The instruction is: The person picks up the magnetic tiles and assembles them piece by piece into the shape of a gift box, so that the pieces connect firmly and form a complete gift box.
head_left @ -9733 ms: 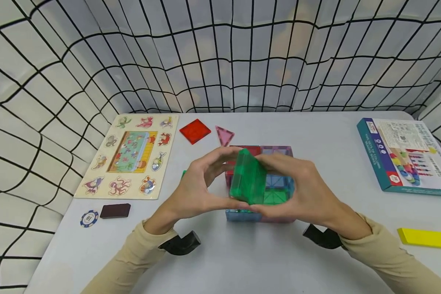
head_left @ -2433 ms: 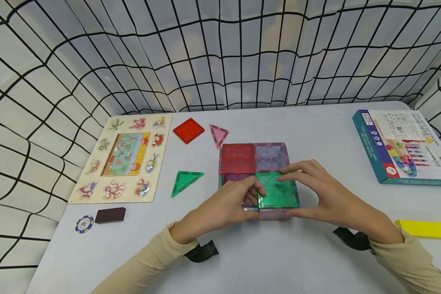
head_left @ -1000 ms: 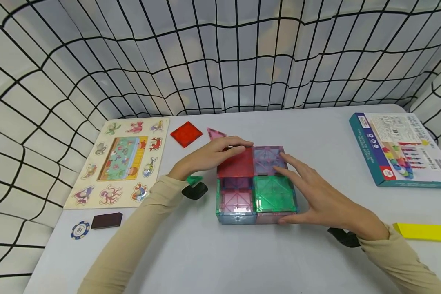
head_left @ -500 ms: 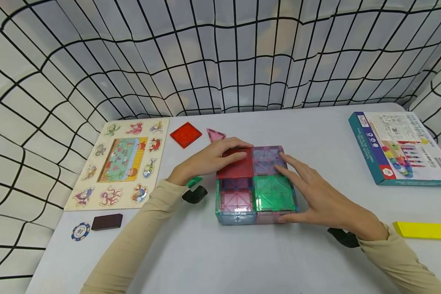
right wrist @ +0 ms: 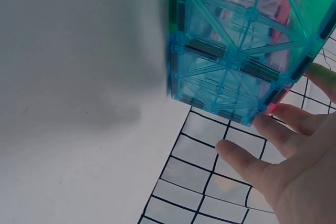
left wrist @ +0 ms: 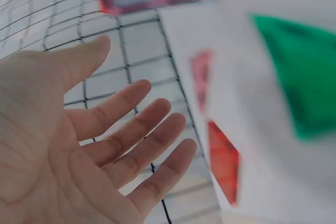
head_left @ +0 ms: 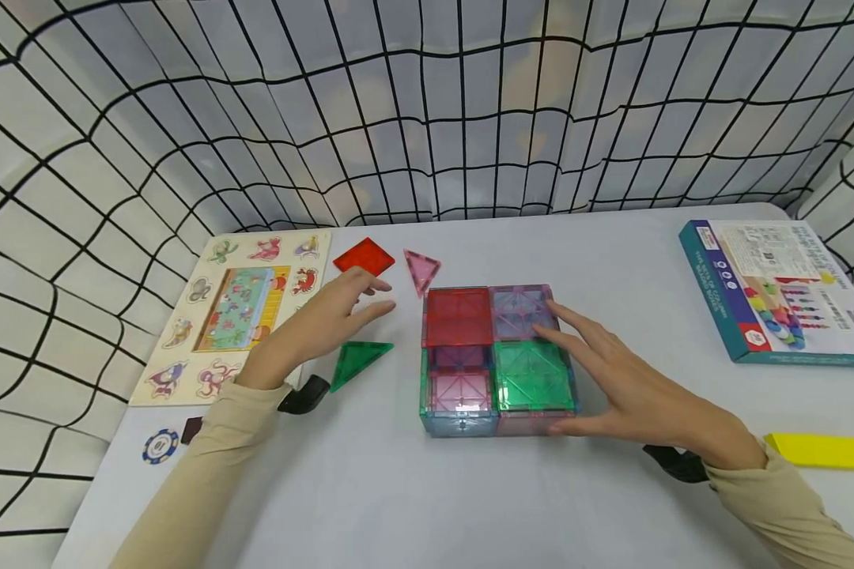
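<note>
A low block of see-through magnetic tiles [head_left: 459, 391] stands mid-table, with a red square [head_left: 459, 316], a purple square [head_left: 519, 312] and a green square [head_left: 534, 375] on top. My right hand [head_left: 626, 395] rests against its right side, fingertips on the top edge and thumb at the front corner. The right wrist view shows its blue side [right wrist: 218, 77]. My left hand [head_left: 327, 316], empty with fingers loosely spread, hovers left of the block. Close by lie a loose red square tile [head_left: 363, 255], a pink triangle tile [head_left: 422, 270] and a green triangle tile [head_left: 358, 361].
A sea-animal puzzle board [head_left: 209, 324] lies at the left, partly behind my left arm. Nearer me are a poker chip [head_left: 160, 446] and a dark brown block [head_left: 190, 430], mostly covered by the sleeve. A boxed toy [head_left: 783, 292] and a yellow block [head_left: 821, 452] lie right. Black netting rises behind.
Earlier both hands held a green piece above the block; a green square now lies on top. My left hand has just left the red top tile and moved left. The right hand stays.
</note>
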Tool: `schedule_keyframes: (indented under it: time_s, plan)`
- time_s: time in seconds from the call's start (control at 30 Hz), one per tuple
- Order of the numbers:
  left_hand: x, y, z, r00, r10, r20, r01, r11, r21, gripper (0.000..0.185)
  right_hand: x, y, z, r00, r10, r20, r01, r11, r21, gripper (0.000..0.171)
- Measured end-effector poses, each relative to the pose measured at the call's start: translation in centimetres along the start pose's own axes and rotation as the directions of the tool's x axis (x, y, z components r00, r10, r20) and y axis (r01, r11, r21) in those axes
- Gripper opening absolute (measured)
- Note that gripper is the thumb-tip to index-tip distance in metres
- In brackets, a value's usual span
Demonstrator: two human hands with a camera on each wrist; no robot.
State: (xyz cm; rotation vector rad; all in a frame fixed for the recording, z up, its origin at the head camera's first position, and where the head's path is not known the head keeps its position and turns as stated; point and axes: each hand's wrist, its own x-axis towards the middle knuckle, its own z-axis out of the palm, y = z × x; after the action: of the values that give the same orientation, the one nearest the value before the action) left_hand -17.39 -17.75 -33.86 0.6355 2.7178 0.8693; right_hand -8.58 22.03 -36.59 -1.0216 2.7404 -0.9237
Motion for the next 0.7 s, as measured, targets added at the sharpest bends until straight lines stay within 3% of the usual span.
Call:
schedule_keyframes:
  time_s: [0.1,0.2,0.37,0.53,0.63,0.7]
  plan:
    - [-0.9,-1.5,0.1,0.999,-0.031,0.019,0.030,0.998,0.060,0.052,-0.1,0.2,-0.2,1.000,-0.009,0.001,0.009,1.000,0.003,0.106]
    - [-0.4,-2.9,0.4,0.999,-0.049,-0.008,0.049,0.993,0.108,0.057,-0.2,0.3,-0.3,1.000,-0.007,0.000,0.007,1.000,0.002,0.105]
    - [2.6,-4.6,0.5,0.989,-0.134,-0.067,0.144,0.975,0.172,0.074,-0.2,0.5,-0.1,1.000,0.013,0.005,-0.013,1.000,0.016,0.105]
    - [5.6,-5.3,0.4,0.962,-0.273,-0.028,0.272,0.935,0.226,0.085,-0.1,0.6,0.1,1.000,0.004,0.025,-0.005,1.000,0.030,0.101]
    - [6.7,-5.5,0.5,0.953,-0.304,0.006,0.292,0.919,0.266,0.083,0.0,0.5,0.2,0.999,0.007,0.033,-0.008,0.999,0.036,0.100]
    - [7.2,-5.6,0.7,0.956,-0.293,-0.013,0.283,0.913,0.294,0.079,0.0,0.5,0.2,0.999,0.014,0.037,-0.015,0.999,0.038,0.100]
